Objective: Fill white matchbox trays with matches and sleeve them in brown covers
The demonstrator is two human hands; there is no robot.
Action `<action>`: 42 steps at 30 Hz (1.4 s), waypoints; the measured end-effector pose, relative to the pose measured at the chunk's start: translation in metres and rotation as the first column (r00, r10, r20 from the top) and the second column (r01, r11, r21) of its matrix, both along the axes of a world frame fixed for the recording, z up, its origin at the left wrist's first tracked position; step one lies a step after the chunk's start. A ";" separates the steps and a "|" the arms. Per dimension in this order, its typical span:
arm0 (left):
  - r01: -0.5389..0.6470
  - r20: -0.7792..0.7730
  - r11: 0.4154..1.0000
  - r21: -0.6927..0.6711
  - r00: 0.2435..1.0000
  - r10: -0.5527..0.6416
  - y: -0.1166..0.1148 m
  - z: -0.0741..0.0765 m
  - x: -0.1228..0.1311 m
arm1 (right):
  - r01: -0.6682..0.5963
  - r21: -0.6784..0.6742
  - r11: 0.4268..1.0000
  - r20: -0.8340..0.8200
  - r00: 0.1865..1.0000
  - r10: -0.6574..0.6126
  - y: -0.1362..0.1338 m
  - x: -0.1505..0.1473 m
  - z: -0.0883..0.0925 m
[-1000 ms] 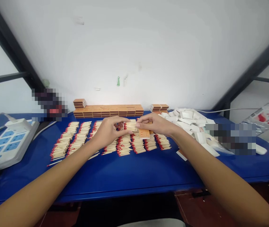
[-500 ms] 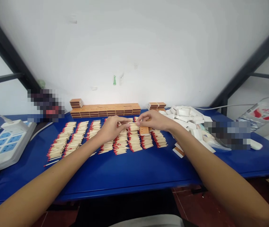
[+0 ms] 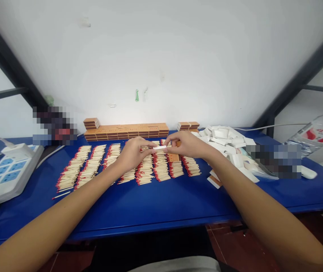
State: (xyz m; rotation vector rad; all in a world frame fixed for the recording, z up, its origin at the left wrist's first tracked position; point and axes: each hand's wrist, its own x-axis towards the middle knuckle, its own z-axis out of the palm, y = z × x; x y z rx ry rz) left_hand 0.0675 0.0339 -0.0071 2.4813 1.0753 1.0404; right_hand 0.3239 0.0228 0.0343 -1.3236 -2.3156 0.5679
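1. The left hand reaches in over the bench, its thumb and fingers clamped on the near-left end of a small white tray.
2. The right hand meets it from the other side, thumb and forefinger pinching the tray's right end.
3. The tray sits between the two hands, above the matches, and shows almost edge-on as a narrow white strip; what it contains cannot be made out.
4. An orange matchbox sleeve shows just below the right hand's fingers; whether they grip it, I cannot tell.
5. Red-tipped matches lie in side-by-side rows under and around the hands, and a single match lies apart in front of the leftmost row.
6. Behind them, a long block of stacked matchboxes runs along the wall, with a short stack on its left end.
7. A smaller group of boxes stands to its right.
8. Beyond the right hand, white trays and pieces lie in a loose heap.
9. At the far left is a power strip with blue sockets.
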 end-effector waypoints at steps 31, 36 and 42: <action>-0.053 0.179 0.998 0.035 0.983 0.046 -0.012 0.007 0.001 | -0.008 0.187 0.982 -0.072 0.997 0.021 -0.009 -0.004 0.004; -0.076 0.208 0.997 0.019 0.976 0.070 -0.016 0.009 -0.001 | 0.052 0.139 0.989 -0.138 0.990 -0.033 -0.005 0.014 0.018; -0.094 0.153 0.991 0.098 0.985 0.078 -0.021 0.010 -0.003 | 0.520 0.185 0.834 -0.133 0.854 -0.503 -0.007 0.099 0.048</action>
